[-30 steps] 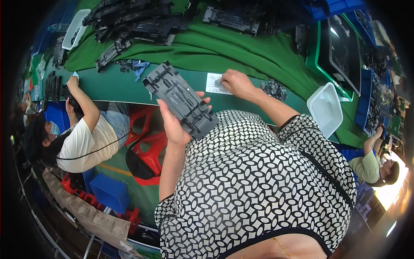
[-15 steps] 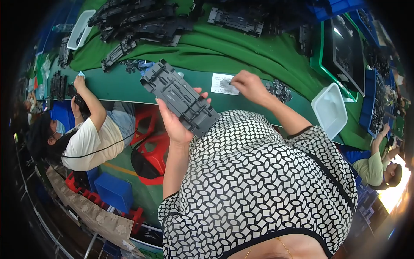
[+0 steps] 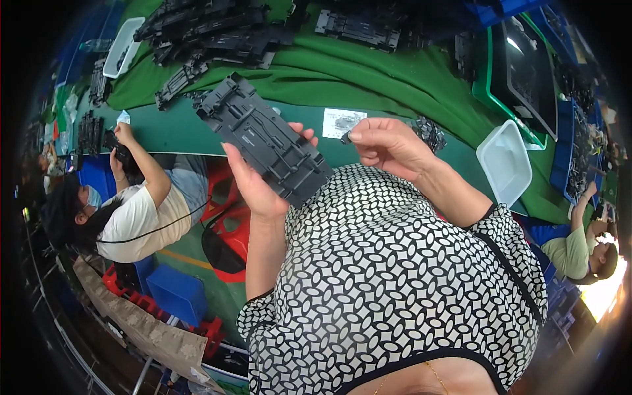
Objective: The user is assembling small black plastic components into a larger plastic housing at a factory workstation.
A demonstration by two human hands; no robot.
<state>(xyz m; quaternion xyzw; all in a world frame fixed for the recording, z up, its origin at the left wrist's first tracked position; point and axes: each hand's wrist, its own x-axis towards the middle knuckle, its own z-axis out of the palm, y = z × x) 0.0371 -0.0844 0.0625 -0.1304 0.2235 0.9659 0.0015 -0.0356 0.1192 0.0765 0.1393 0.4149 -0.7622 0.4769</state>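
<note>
My left hand (image 3: 255, 187) is wrapped round a long black plastic chassis-like part (image 3: 253, 131), its moulded ribs and slots facing up, tilted over the table's near edge. To its right, my right hand (image 3: 398, 146) pinches a small dark plastic piece (image 3: 345, 137) between thumb and fingertips, apart from the chassis-like part. Just beyond those fingertips lies a white printed sheet (image 3: 334, 117) with small dark bits on it. A heap of small black pieces (image 3: 431, 133) rests on the table beyond my right wrist.
Stacked black plastic parts (image 3: 210, 33) lie on green cloth (image 3: 329, 69) at the back. An empty white bin (image 3: 503, 164) stands right, near a green-rimmed crate (image 3: 486, 85). A co-worker (image 3: 141, 220) sits at left by a red chair (image 3: 227, 243); another person (image 3: 573, 253) is far right.
My right hand has come back from the white sheet toward me with a small dark piece in its fingers. My left hand and the chassis-like part have shifted slightly left.
</note>
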